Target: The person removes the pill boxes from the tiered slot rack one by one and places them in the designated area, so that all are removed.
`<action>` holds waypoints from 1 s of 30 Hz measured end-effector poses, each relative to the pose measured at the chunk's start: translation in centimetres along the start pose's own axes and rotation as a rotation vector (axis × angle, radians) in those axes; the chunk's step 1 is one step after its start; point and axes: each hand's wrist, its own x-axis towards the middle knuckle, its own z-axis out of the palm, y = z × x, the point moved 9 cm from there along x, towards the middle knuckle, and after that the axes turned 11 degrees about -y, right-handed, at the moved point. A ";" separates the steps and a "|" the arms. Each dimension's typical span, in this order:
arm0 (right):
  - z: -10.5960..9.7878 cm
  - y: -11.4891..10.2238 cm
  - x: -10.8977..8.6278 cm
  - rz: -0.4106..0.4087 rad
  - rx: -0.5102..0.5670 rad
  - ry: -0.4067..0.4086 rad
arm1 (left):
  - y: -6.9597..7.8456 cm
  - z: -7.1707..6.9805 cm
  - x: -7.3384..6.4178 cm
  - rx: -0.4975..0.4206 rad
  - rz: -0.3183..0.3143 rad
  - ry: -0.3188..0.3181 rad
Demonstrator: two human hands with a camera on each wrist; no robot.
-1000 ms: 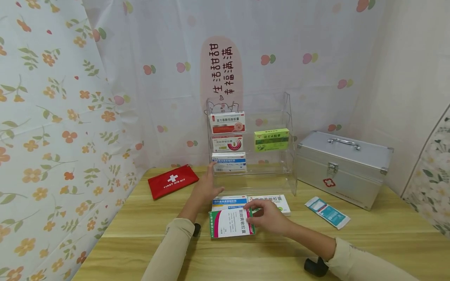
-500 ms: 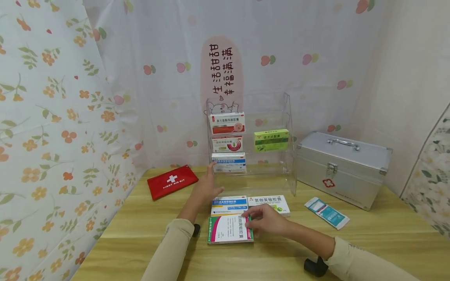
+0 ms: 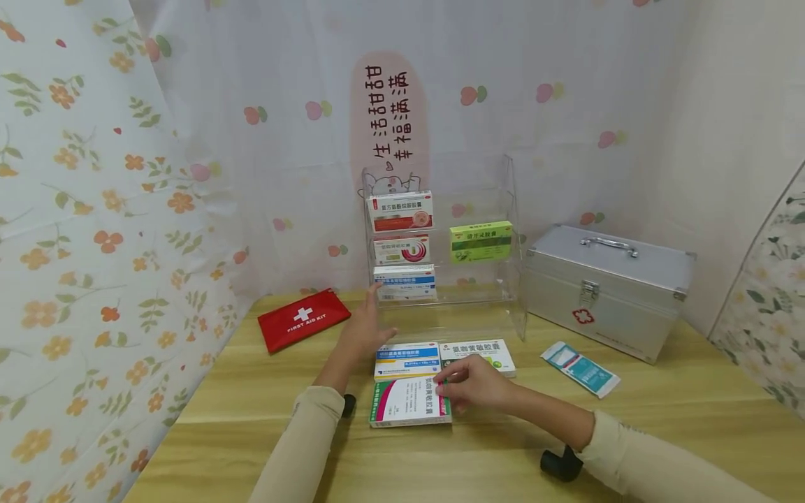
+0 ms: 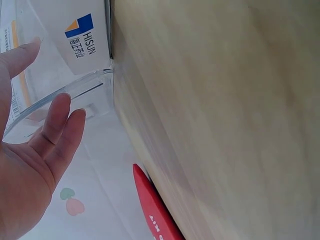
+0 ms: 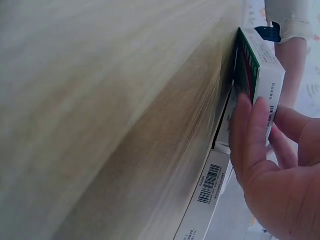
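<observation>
My right hand (image 3: 481, 385) pinches the right end of a white, green and magenta medicine box (image 3: 402, 402). In the right wrist view, fingertips (image 5: 256, 117) lie under that box, which is tipped off the wood. My left hand (image 3: 360, 337) reaches to the lower left side of a clear acrylic rack (image 3: 519, 311), fingers fairly straight. Its fingers (image 4: 59, 112) overlap the rack's side panel in the left wrist view, and its thumb is in front of a blue-and-white medicine box (image 3: 405, 283) on the lower shelf.
A blue-and-white box (image 3: 407, 362) and a white-and-green box (image 3: 481, 355) lie before the rack. Red, pink and yellow-green boxes (image 3: 481, 242) stand on its shelves. Left is a red first aid pouch (image 3: 303, 320); right, a teal packet (image 3: 581, 370) and a silver case (image 3: 604, 293).
The right hand lowered the green and magenta box slightly toward me, uncovering the blue-and-white box behind it. The left hand stays at the rack. The head view has shifted slightly.
</observation>
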 end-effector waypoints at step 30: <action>0.9 -0.5 0.2 0.014 -0.140 -0.105 | 0.3 0.0 0.0 -0.017 0.004 0.005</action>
